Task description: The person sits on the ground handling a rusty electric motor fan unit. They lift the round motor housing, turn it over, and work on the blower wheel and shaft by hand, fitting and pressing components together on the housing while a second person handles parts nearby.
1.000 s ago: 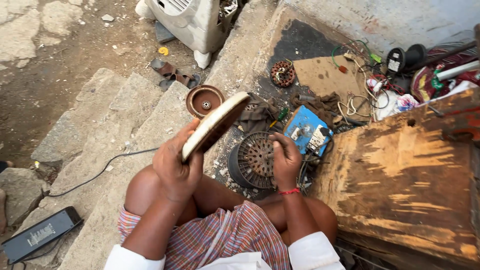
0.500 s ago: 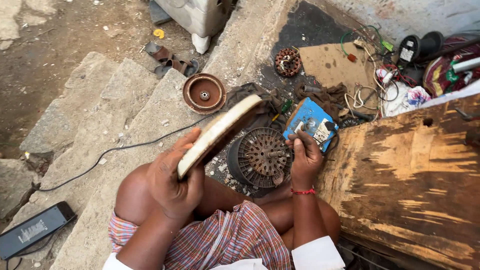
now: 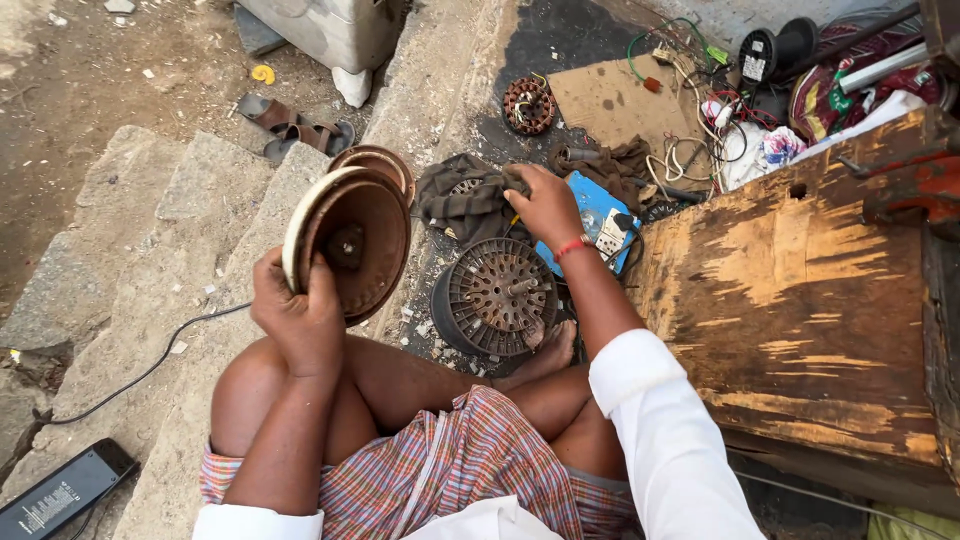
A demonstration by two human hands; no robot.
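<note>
Partly hidden rag under hands.

Single head camera, looking steeply down from above seated person's lap, close range; no second view.

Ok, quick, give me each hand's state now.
Left hand: closed on the round metal cover, held up on edge.
Right hand: closed on the dark rag.

Rough stone steps carry a finned motor rotor, a dark rag, a copper winding, cardboard (grease-stained), a black cable.
</note>
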